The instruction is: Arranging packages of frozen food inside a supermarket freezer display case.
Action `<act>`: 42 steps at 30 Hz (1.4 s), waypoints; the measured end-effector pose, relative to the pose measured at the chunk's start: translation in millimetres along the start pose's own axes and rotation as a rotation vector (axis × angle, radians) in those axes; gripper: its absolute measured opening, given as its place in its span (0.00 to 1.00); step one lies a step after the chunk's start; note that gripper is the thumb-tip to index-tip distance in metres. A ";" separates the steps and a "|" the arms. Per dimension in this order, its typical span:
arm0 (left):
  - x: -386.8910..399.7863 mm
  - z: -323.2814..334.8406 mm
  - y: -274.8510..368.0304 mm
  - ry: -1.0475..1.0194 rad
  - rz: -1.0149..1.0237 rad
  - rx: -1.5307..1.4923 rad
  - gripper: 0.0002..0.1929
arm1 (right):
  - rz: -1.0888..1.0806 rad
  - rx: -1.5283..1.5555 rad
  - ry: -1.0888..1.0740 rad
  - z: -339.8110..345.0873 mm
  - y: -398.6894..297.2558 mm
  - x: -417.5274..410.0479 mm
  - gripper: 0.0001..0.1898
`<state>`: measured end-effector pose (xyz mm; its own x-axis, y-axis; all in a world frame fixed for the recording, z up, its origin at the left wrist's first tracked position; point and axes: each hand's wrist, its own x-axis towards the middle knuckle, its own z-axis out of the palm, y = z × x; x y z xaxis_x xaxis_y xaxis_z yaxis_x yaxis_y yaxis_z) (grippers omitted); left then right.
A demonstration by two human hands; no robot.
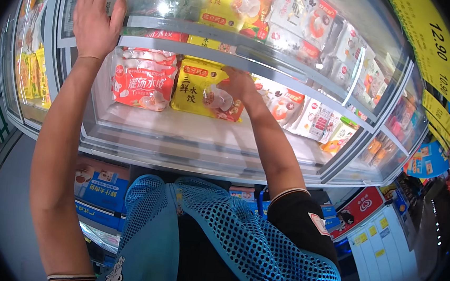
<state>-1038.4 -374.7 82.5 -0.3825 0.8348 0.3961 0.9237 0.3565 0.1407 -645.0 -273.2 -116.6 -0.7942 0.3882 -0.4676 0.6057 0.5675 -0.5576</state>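
Note:
My left hand (96,23) lies against the left part of a sliding glass lid's metal frame (155,24), thumb spread from the fingers. Through the freezer's opening reaches my right hand (237,84), at the upper right of a yellow bag of frozen dumplings (191,88). That hand is blurred, and its grip on the bag cannot be made out. A red and white dumpling bag (144,84) stands just left of the yellow one. On the right are white food bags (281,99), partly behind my right forearm.
Under the upper glass lie more yellow bags (223,5) and white bags (302,12). The freezer's metal front edge (206,170) runs before my body. Yellow price tags (434,50) hang at the upper right. A chest with blue printed panels (104,188) stands below on the left.

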 end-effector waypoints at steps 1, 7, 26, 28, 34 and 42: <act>0.4 0.4 0.6 0.004 0.000 -0.003 0.23 | 0.096 -0.003 -0.033 4.2 -3.1 -6.1 0.34; 1.1 1.3 -0.2 0.003 -0.007 -0.016 0.24 | 0.113 -0.088 -0.093 -9.1 -22.1 -14.4 0.37; 7.8 -15.6 12.0 -0.111 -0.073 0.008 0.27 | 0.025 0.303 -0.255 -113.0 -44.1 -10.3 0.41; 11.1 -14.0 16.5 -0.117 -0.073 -0.004 0.27 | 0.039 0.302 -0.134 -146.6 -26.6 -17.9 0.39; 12.9 -13.9 16.4 -0.134 -0.077 0.020 0.27 | 0.038 0.327 0.202 -221.0 -4.1 36.7 0.36; 16.2 -15.2 17.6 -0.155 -0.051 -0.011 0.27 | -0.230 0.112 0.751 -234.6 3.2 131.1 0.32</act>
<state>-1028.0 -361.3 105.1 -0.4275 0.8705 0.2438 0.9027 0.3965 0.1671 -758.6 -50.2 -18.8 -0.6962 0.6788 0.2334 0.3923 0.6321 -0.6682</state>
